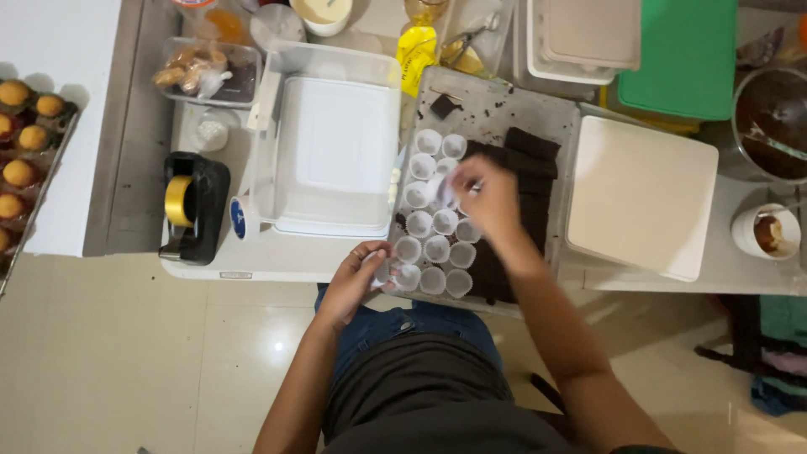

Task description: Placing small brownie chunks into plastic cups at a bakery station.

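A metal baking tray [492,101] lies on the counter with several small white paper cups [436,248] set in rows on its left half and dark brown cake pieces [530,160] on its right. My right hand [489,197] reaches over the tray with its fingers pinched on a white paper cup [445,192]. My left hand [360,277] is at the tray's near left corner, holding a small stack of white paper cups [383,273].
A clear plastic box with a white lid [332,143] sits left of the tray, a black tape dispenser [193,206] beyond it. A white square board [639,197] lies to the right. Bowls of brown mixture [769,118], a green lid [685,55] and round yellow pastries [21,134] stand around.
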